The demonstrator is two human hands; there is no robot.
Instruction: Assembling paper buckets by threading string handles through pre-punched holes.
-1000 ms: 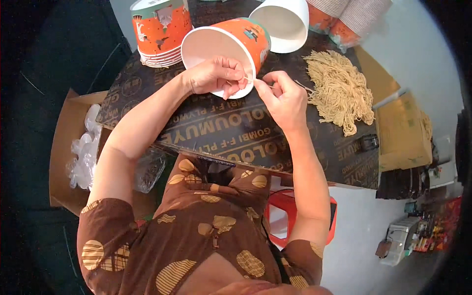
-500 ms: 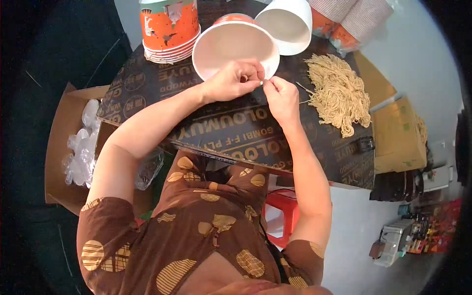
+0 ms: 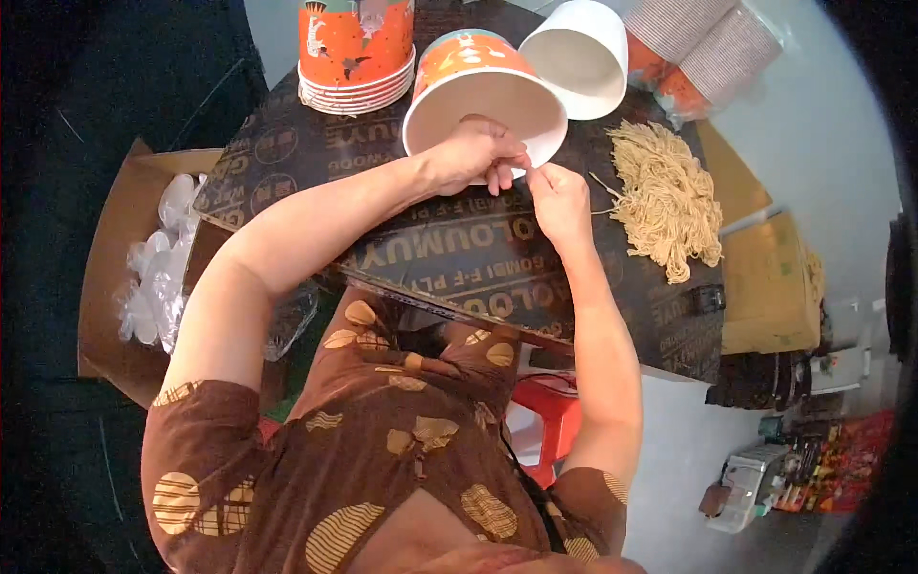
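A large orange paper tub [image 3: 469, 55] lies on its side with its white open mouth toward me. At the lower right of its rim, both my hands meet. My left hand [image 3: 475, 156] reaches across the mouth, thumb and forefinger pinched together, other fingers curled. Close against it, my right hand [image 3: 562, 203] is closed, thumb and fingertips pressed together. Whatever small thing lies between the fingertips is hidden. Right of my right hand is a heap of beige cords [image 3: 666, 201], a few loose ends pointing toward the hand.
Nested orange tubs [image 3: 356, 57] stand at the far left. A white tub [image 3: 577, 62] lies behind, near wrapped tub stacks [image 3: 712, 62]. The dark printed table [image 3: 421, 244] ends before my lap. A carton [image 3: 124, 277] with clear plastic pieces is at left; another carton [image 3: 770, 287] at right.
The table and everything on it have shifted slightly to the right in view. My fingertips have drawn closer together; the small white bit seen between them earlier no longer shows.
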